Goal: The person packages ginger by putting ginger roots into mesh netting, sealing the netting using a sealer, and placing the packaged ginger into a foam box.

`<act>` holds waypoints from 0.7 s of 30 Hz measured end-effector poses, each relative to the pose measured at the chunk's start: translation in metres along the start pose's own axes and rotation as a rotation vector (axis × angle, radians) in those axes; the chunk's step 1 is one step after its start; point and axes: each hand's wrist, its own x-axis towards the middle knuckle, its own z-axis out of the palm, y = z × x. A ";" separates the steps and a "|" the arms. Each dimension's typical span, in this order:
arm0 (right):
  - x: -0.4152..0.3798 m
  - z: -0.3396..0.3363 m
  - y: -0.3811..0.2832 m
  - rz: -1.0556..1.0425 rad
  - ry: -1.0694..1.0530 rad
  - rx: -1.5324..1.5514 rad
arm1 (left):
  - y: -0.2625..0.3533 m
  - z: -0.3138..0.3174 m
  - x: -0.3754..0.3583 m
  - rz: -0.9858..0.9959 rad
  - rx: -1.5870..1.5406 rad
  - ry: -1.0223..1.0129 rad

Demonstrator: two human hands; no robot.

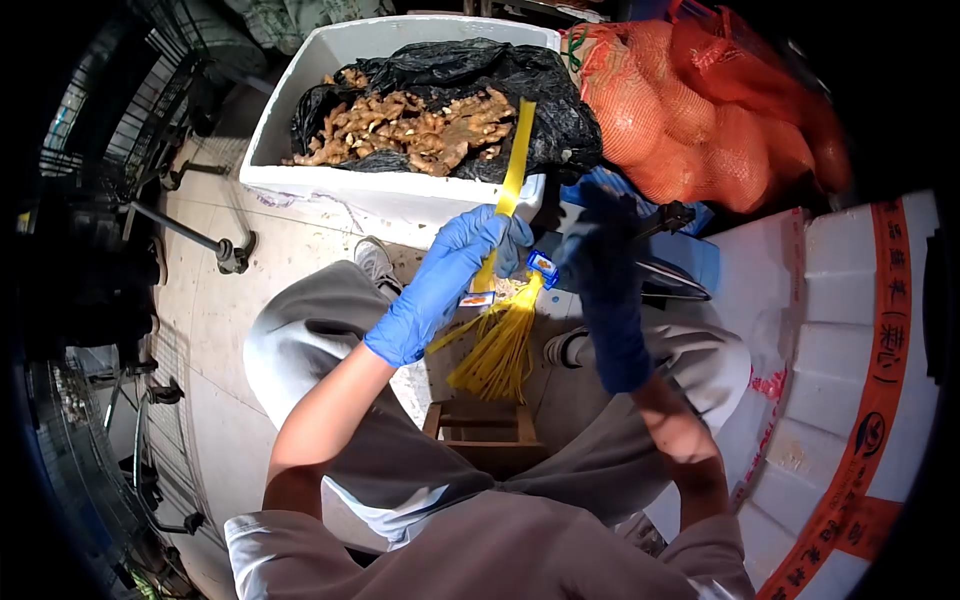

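My left hand [455, 270], in a blue glove, is closed on a yellow mesh strip [517, 165] that stands up above its fingers toward the box. A small printed label [477, 299] shows just below that hand. Between my hands a bundle of yellow mesh nets [500, 345] hangs, with a blue printed tag [543, 266] at its top. My right hand [600, 265], also gloved in blue, is beside the tag in dark shadow; its fingers are blurred and I cannot make out whether they hold anything.
A white foam box [340, 183] lined with black plastic holds ginger [410, 128]. Red mesh sacks [700, 110] lie at the back right. White foam boxes with red tape [835, 330] stand at the right. Wire racks are at the left, a wooden stool [485, 452] between my legs.
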 end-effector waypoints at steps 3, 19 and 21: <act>0.047 -0.007 0.024 -0.189 -0.029 -0.067 | -0.014 0.003 0.003 -0.016 -0.038 -0.140; 0.049 -0.009 0.003 -0.495 -0.146 -0.388 | -0.034 0.019 0.002 -0.131 -0.255 -0.186; 0.051 -0.011 -0.002 -0.609 -0.162 -0.447 | -0.038 0.017 0.003 -0.160 -0.101 -0.205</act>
